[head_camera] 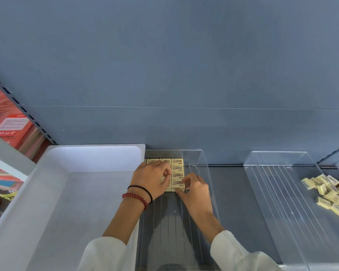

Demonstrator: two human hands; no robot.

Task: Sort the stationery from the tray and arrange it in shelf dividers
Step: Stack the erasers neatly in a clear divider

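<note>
**Clear divider** [164, 227]: open-topped, standing on the grey shelf [231, 196], its back end against the blue rear panel.

**Yellow erasers** [177, 167]: laid flat in tight columns at the back end of the divider, printed labels up.

**Right hand** [196, 189]: inside the divider, at the front of the right column. Grip: thumb and fingertips close on the front eraser [178, 183].

**Left hand** [152, 178]: inside the divider, over the left and middle columns. Grip: fingers curled, thumb and forefinger tips together; whether they hold an eraser cannot be told. The wrist has a black band [142, 189] and a red bead bracelet [135, 198].

**White tray** [53, 202]: touching the divider's left wall.

**Second clear divider** [282, 192]: right of the first, apart from it.

**Loose erasers** [329, 192]: heaped farther right; compartment unclear.

**Red packs** [11, 126]: far left of the divider, past the tray.
</note>
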